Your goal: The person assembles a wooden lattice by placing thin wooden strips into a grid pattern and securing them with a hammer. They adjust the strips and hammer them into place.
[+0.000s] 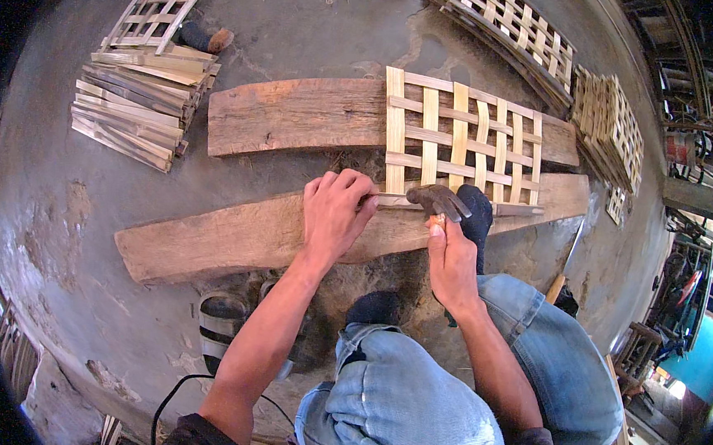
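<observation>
A woven bamboo lattice panel (459,139) lies across two thick wooden planks, a far one (297,119) and a near one (215,241). Along its near edge runs a bamboo strip (516,210). At the strip's left end, the fingers of my left hand (338,213) are closed on it; whether they also pinch something small is hidden. My right hand (455,267) grips a claw hammer (440,202) by its handle, close under the head. The hammer head rests over or just above the strip. My foot in a dark sock (476,214) is beside the hammer, at the panel's near edge.
Split bamboo strips (141,104) lie piled at the left, below another lattice panel (161,6). More lattice panels are stacked at the far right (515,27) and right (611,129). A long blade with a wooden handle (556,288) lies right of my foot. A dark cable (164,403) curves at lower left.
</observation>
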Tool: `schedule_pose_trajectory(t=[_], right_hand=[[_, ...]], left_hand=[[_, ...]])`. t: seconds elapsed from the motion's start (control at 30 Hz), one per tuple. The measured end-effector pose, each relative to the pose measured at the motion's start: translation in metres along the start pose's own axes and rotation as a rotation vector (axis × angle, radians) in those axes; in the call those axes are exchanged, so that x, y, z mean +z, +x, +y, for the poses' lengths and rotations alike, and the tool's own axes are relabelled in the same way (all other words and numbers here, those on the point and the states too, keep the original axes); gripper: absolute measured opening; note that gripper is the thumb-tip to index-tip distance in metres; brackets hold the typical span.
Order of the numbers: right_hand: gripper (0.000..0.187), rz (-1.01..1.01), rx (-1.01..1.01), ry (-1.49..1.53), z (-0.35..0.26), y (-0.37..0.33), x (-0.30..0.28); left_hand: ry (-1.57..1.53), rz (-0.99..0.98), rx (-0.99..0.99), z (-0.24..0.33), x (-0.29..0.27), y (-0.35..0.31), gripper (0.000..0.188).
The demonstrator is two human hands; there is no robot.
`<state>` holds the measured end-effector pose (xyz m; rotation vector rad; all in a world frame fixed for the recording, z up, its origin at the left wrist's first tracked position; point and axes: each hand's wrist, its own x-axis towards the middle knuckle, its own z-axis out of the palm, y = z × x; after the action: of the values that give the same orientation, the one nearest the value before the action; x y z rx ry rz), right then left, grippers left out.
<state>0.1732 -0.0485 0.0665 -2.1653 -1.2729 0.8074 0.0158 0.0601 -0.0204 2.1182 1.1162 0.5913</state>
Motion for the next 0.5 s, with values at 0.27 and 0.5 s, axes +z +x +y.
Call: schedule_pose_trajectory(t=[0.27, 0.5], right_hand=[[0.025, -0.014, -0.007, -0.055, 0.003, 0.004, 0.002], [0.022, -0.012, -0.074, -0.066, -0.001, 0.011, 0.003]], left_hand=[[0.009, -0.250, -0.259, 0.001, -0.018, 0.031, 0.033], [0.154, -0.673, -0.362, -0.008, -0.026, 0.052, 0.062]])
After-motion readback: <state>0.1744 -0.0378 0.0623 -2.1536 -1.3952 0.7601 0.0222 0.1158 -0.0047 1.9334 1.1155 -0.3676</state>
